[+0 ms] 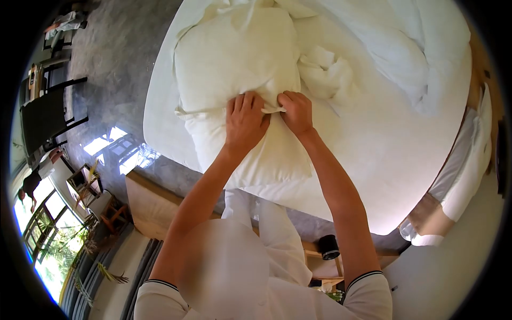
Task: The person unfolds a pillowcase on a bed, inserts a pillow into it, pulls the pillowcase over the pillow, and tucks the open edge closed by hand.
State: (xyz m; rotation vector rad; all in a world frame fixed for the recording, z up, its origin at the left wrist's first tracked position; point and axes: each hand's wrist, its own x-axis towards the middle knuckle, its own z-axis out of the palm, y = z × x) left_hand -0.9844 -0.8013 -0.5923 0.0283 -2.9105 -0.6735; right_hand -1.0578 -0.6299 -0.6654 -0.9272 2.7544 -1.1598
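Note:
A white pillow (272, 157) lies on the bed, its near end toward my body. A white pillowcase (234, 50) covers its far part, with the case's edge running across the pillow near my hands. My left hand (246, 118) is closed on the pillowcase, knuckles up and fingertips hidden in the cloth. Close on its right, my right hand (296, 112) pinches the same edge in a curled grip. A short fold of fabric is pulled taut between the two hands.
The bed's white sheet (384, 154) spreads to the right. Crumpled white cloth (328, 72) lies beside the pillow, and a bunched duvet (394, 48) is at the far right. Dark chairs (45, 120) stand on the grey floor (120, 58) at left. A black cylindrical object (328, 247) is below the bed edge.

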